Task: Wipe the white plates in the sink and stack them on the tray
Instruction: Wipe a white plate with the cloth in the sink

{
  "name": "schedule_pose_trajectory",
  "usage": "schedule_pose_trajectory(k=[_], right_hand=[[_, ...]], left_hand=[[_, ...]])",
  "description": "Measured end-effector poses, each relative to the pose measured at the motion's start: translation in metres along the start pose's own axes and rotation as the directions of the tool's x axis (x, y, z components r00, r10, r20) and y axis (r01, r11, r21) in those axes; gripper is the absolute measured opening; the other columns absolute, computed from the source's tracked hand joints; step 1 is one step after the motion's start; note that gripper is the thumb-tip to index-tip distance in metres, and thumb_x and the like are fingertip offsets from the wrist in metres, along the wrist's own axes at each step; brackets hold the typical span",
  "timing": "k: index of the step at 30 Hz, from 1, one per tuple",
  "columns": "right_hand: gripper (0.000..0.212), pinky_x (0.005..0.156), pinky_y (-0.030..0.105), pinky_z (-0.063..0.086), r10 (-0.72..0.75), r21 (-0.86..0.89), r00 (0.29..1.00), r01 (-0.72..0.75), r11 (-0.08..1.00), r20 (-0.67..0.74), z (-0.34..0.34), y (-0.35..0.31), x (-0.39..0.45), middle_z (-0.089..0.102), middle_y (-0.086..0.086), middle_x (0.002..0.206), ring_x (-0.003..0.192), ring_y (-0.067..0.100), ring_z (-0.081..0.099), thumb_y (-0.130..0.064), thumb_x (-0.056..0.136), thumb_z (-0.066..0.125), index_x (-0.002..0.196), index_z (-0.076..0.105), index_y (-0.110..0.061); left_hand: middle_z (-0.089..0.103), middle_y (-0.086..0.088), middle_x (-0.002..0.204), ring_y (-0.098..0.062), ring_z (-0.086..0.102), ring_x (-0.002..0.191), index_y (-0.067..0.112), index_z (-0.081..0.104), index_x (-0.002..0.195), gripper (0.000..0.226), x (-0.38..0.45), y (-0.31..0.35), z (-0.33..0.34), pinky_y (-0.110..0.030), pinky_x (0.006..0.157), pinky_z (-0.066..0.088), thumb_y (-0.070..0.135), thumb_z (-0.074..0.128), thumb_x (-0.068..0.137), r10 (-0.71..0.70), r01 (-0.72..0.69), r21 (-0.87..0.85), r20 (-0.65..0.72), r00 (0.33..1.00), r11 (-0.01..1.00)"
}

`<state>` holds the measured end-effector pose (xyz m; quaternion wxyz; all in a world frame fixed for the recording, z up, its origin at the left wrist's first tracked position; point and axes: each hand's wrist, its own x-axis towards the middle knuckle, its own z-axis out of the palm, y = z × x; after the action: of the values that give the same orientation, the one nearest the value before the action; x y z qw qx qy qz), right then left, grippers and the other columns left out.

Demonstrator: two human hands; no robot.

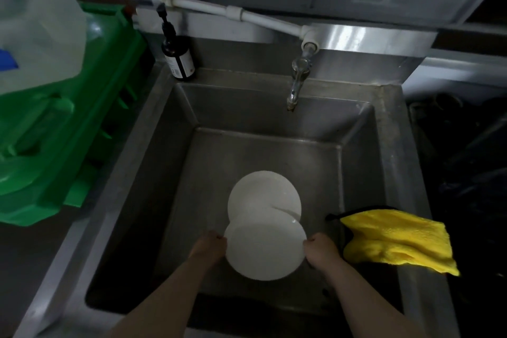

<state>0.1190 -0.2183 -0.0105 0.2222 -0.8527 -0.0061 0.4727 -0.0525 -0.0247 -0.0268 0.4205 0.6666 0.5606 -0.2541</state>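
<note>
Hands: left hand and right hand grip near plate by opposite edges.
Left: far plate in sink; cloth unused.

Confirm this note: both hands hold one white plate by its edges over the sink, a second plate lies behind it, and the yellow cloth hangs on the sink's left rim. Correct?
Not quite. The head view shows the yellow cloth draped on the sink's right rim, beside the right hand. The rest stands: left hand and right hand hold one white plate, with a second plate behind.
</note>
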Motion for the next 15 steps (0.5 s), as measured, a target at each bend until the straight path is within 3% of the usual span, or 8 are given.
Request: schedule_pose_trajectory(k=[3, 5, 7, 9, 12, 15], right_hand=[[0.021, 0.059, 0.030, 0.041, 0.024, 0.008, 1.000, -0.024, 1.000, 0.005, -0.007, -0.004, -0.009, 0.059, 0.012, 0.076, 0.068, 0.024, 0.056, -0.019, 0.091, 0.053, 0.078, 0.063, -0.005], [0.023, 0.058, 0.028, 0.042, 0.041, 0.058, 0.999, -0.041, 0.997, -0.001, -0.012, -0.009, -0.021, 0.058, 0.013, 0.074, 0.067, 0.024, 0.056, -0.018, 0.094, 0.051, 0.076, 0.059, -0.007], [0.024, 0.056, 0.026, 0.042, 0.041, 0.151, 0.999, -0.041, 0.988, 0.007, -0.017, -0.014, -0.032, 0.056, 0.013, 0.070, 0.064, 0.024, 0.054, -0.016, 0.095, 0.050, 0.074, 0.056, -0.007], [0.024, 0.057, 0.026, 0.042, 0.047, 0.244, 0.999, -0.052, 0.968, 0.023, -0.023, -0.020, -0.044, 0.052, 0.011, 0.066, 0.063, 0.022, 0.050, -0.013, 0.096, 0.050, 0.074, 0.055, -0.008], [0.021, 0.057, 0.025, 0.040, 0.071, 0.299, 0.996, -0.082, 0.951, 0.048, -0.029, -0.026, -0.057, 0.047, 0.008, 0.061, 0.059, 0.018, 0.045, -0.009, 0.095, 0.048, 0.075, 0.053, -0.008], [0.022, 0.050, 0.022, 0.034, 0.072, 0.322, 0.996, -0.082, 0.943, 0.045, -0.034, -0.030, -0.067, 0.047, 0.007, 0.057, 0.053, 0.016, 0.042, -0.009, 0.095, 0.050, 0.073, 0.052, -0.008]], left_hand=[[0.069, -0.022, 0.114, -0.034, 0.066, 0.105, 0.000, 0.069, 0.108, 0.032, -0.011, 0.001, -0.007, -0.034, 0.088, 0.051, 0.023, 0.049, 0.098, -0.016, 0.020, -0.047, 0.074, 0.997, 0.999], [0.067, -0.022, 0.090, -0.030, 0.063, 0.078, 0.003, 0.067, 0.083, 0.026, -0.023, 0.001, -0.011, -0.032, 0.069, 0.049, 0.018, 0.051, 0.097, -0.013, 0.031, -0.164, 0.114, 0.993, 0.986], [0.060, -0.014, 0.070, -0.023, 0.053, 0.060, 0.008, 0.060, 0.073, 0.031, -0.033, -0.001, -0.017, -0.027, 0.055, 0.040, 0.017, 0.051, 0.101, -0.035, 0.073, -0.286, 0.135, 0.990, 0.956], [0.057, -0.011, 0.064, -0.021, 0.052, 0.057, 0.008, 0.060, 0.074, 0.030, -0.042, -0.001, -0.022, -0.025, 0.051, 0.041, 0.017, 0.052, 0.101, -0.082, 0.146, -0.424, 0.165, 0.983, 0.894], [0.051, -0.008, 0.055, -0.019, 0.051, 0.053, 0.008, 0.055, 0.069, 0.032, -0.053, 0.000, -0.030, -0.022, 0.046, 0.043, 0.016, 0.050, 0.100, -0.132, 0.232, -0.499, 0.229, 0.965, 0.835], [0.054, -0.004, 0.051, -0.017, 0.054, 0.055, 0.011, 0.056, 0.068, 0.037, -0.060, -0.001, -0.039, -0.022, 0.050, 0.042, 0.027, 0.051, 0.101, -0.166, 0.295, -0.558, 0.271, 0.948, 0.775]])
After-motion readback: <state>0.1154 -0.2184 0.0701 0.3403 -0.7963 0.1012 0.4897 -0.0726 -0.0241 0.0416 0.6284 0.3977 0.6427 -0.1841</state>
